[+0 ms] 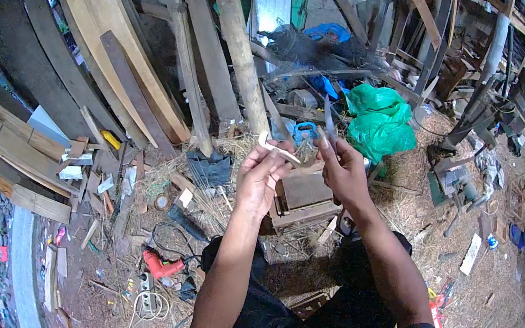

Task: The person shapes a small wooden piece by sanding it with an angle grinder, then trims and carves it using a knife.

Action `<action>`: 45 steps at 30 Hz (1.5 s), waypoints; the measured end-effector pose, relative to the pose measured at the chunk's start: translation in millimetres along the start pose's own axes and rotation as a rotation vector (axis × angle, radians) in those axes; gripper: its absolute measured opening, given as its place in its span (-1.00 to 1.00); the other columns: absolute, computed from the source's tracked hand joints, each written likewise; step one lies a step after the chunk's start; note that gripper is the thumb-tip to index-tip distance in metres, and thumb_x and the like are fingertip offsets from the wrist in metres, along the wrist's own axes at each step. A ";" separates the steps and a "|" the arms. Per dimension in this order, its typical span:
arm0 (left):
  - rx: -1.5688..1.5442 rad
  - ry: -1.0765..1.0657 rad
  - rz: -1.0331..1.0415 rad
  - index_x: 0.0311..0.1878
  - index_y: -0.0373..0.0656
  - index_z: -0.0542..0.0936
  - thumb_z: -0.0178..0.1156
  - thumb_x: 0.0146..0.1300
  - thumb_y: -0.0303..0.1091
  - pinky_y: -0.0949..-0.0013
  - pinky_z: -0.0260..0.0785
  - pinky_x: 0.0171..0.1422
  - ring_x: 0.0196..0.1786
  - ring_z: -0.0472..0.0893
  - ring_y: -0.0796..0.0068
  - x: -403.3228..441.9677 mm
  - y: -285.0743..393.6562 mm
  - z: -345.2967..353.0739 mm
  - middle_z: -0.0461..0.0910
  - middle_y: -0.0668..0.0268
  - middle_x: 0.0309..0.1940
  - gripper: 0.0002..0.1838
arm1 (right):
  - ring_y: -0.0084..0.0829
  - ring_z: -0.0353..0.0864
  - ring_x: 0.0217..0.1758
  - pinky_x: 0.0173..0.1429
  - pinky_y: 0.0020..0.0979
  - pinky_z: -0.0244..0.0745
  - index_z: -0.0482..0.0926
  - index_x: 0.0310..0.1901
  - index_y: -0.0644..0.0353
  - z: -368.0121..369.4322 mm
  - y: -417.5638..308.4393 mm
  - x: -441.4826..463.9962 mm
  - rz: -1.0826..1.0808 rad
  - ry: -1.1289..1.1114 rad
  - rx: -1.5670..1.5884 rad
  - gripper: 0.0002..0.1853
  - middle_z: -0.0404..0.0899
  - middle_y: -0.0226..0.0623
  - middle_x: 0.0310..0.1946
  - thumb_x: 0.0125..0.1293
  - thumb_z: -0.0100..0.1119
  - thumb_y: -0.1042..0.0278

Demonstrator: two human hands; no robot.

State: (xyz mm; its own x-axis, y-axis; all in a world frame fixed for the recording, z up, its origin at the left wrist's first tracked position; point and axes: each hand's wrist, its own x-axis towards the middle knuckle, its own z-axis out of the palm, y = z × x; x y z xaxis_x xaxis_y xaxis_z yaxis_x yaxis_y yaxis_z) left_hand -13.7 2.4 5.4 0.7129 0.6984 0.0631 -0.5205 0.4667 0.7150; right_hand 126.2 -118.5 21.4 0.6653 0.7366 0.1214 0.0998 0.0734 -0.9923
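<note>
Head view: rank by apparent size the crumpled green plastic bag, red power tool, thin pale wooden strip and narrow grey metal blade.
1. Green plastic bag
2. Red power tool
3. Pale wooden strip and grey metal blade: too alike to rank

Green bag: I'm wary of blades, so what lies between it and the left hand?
The head view shows the right hand holding a knife, plus the pale strip in the left hand.

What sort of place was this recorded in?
Probably a makeshift woodworking shop: long boards stand at the picture's left, what look like wood shavings are strewn about, and a red power tool lies near a power strip.
</note>
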 end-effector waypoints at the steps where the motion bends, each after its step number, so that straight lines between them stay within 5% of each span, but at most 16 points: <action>1: -0.008 0.021 0.011 0.09 -0.23 0.50 0.19 0.35 -0.44 0.26 0.52 0.19 0.11 0.62 0.30 -0.8 0.2 0.9 0.60 0.11 0.06 -0.73 | -0.68 0.44 -0.29 -0.18 -0.51 0.37 0.63 -0.10 0.28 0.4 -1.8 -2.0 -0.003 -0.018 -0.016 -0.68 0.59 -0.45 -0.37 0.42 0.20 0.13; 8: 0.074 0.030 0.063 0.02 -0.20 0.53 0.15 0.39 -0.47 0.28 0.55 0.15 0.12 0.61 0.37 -2.3 -4.2 10.7 0.61 0.13 0.08 -0.82 | -0.65 0.39 -0.45 -0.39 -0.44 0.27 0.61 -0.23 0.28 8.2 0.1 -5.6 -0.119 -0.001 -0.100 -0.71 0.54 -0.43 -0.54 0.36 0.27 0.16; 11: 0.124 0.015 0.060 0.03 -0.20 0.54 0.15 0.40 -0.44 0.31 0.54 0.11 0.10 0.62 0.40 -4.2 -5.0 12.3 0.63 0.15 0.05 -0.82 | -0.75 0.28 -0.51 -0.45 -0.58 0.14 0.59 -0.31 0.23 5.3 5.0 -0.1 -0.196 0.024 -0.095 -0.72 0.45 -0.61 -0.56 0.40 0.23 0.15; 17: 0.166 0.086 0.040 0.03 -0.19 0.56 0.14 0.44 -0.33 0.44 0.50 -0.10 -0.05 0.64 0.52 -0.2 -4.4 3.0 0.67 0.18 -0.01 -0.80 | -0.64 0.43 -0.43 -0.33 -0.41 0.37 0.63 -0.19 0.36 5.1 7.2 -0.3 -0.169 -0.046 -0.166 -0.64 0.60 -0.29 -0.53 0.42 0.18 0.13; 25: 0.190 0.150 0.028 -0.08 -0.20 0.60 0.18 0.42 -0.29 0.58 0.40 -0.31 -0.32 0.57 0.71 -4.9 6.5 4.8 0.69 0.27 -0.16 -0.81 | -0.63 0.46 -0.39 -0.28 -0.41 0.40 0.63 -0.12 0.36 7.0 0.4 -2.6 -0.140 -0.070 -0.182 -0.62 0.63 -0.30 -0.48 0.48 0.08 0.11; 31: 0.233 0.135 0.051 -0.15 -0.12 0.60 0.17 0.42 -0.27 0.56 0.29 -0.30 -0.36 0.49 0.70 -4.8 3.0 0.8 0.62 0.44 -0.34 -0.86 | -0.63 0.45 -0.41 -0.32 -0.43 0.35 0.64 -0.19 0.35 1.7 7.8 1.3 -0.106 -0.006 -0.159 -0.56 0.61 -0.34 -0.51 0.49 0.05 0.05; 42: 0.636 0.106 0.187 -0.04 -0.28 0.64 0.26 0.35 -0.37 0.57 0.40 -0.15 -0.25 0.58 0.72 -7.3 -3.2 7.9 0.69 0.36 -0.26 -0.79 | -0.62 0.45 -0.43 -0.36 -0.43 0.34 0.66 -0.09 0.30 -8.7 10.5 5.9 -0.200 0.051 -0.181 -0.60 0.58 -0.37 -0.53 0.52 0.00 0.09; 45: 0.670 0.098 0.226 -0.07 -0.32 0.63 0.26 0.35 -0.40 0.54 0.43 -0.10 -0.22 0.60 0.67 -8.8 -4.4 11.6 0.69 0.33 -0.26 -0.81 | -0.81 0.21 -0.57 -0.52 -0.63 0.07 0.62 -0.04 0.28 -5.9 9.7 3.8 -0.175 -0.002 -0.085 -0.61 0.48 -0.60 -0.47 0.55 -0.05 0.10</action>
State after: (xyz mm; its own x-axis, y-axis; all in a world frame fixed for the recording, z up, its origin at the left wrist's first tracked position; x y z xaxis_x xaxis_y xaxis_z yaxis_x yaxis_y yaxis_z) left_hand -12.2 -12.1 9.8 0.5596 0.7990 0.2200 -0.2271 -0.1074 0.9679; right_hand 134.1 -119.0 12.4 0.6311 0.7187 0.2919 0.2759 0.1438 -0.9504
